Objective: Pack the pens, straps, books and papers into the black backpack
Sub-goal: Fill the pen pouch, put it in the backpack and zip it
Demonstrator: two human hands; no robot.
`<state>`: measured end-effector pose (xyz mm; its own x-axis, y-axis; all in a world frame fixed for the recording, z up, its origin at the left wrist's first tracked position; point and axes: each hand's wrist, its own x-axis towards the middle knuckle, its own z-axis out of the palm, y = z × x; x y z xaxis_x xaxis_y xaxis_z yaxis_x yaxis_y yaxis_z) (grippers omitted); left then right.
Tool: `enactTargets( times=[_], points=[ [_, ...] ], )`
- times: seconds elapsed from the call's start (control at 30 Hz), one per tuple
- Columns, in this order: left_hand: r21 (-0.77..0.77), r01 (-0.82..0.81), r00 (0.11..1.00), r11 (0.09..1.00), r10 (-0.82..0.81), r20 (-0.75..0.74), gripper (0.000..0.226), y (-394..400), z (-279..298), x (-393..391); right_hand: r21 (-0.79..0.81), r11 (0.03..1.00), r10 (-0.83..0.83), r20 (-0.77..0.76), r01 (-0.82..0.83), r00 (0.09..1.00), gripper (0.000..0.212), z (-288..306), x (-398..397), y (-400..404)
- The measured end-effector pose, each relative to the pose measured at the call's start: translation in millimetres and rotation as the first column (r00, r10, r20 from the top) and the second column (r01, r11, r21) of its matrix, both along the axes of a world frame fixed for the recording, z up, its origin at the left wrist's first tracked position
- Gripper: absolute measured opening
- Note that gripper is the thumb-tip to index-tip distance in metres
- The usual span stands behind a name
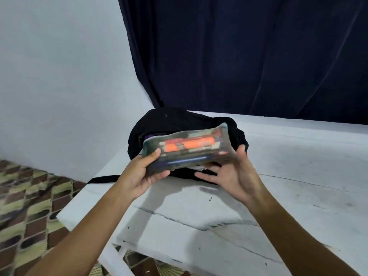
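Head view: left hand point(139, 172) grips the near-left corner of a soft, translucent, rectangular pen pouch point(189, 150), thumb on top and fingers curled beneath; orange and blue barrels show blurrily through the plastic. Right hand point(233, 174) is spread with straight fingers under the pouch's right end; contact cannot be told. The pouch is held above the slumped black fabric backpack point(159, 124) on the scuffed white table point(278, 186).

Two bare forearms in view, no sleeves, cuffs or gloves visible up to the frame edge. Left hand point(139, 172) at about 9 o'clock from centre, right hand point(235, 176) at about 3 o'clock. No rings, watch, bands or markings visible on either wrist or on the fingers. Nails short and unpainted. Image slightly motion-blurred, so finer detail is unreadable.
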<state>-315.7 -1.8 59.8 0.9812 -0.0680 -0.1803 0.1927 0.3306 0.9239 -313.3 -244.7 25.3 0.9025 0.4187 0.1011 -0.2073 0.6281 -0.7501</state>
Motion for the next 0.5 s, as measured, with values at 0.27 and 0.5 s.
enactTargets(
  times=[0.27,0.5],
  points=[
    [0.641,-0.280,0.885,0.715,-0.065,0.460,0.063,72.1,33.6,95.4,-0.126,0.930,-0.366,-0.280,0.344,0.887,0.047,-11.9,26.5,39.7],
    [0.902,-0.419,0.442,0.103,-0.845,0.301,0.064,59.4,10.2,174.4,-0.228,0.931,-0.349,-0.328,0.285,0.878,0.069,-19.6,29.5,79.3]
  ],
)
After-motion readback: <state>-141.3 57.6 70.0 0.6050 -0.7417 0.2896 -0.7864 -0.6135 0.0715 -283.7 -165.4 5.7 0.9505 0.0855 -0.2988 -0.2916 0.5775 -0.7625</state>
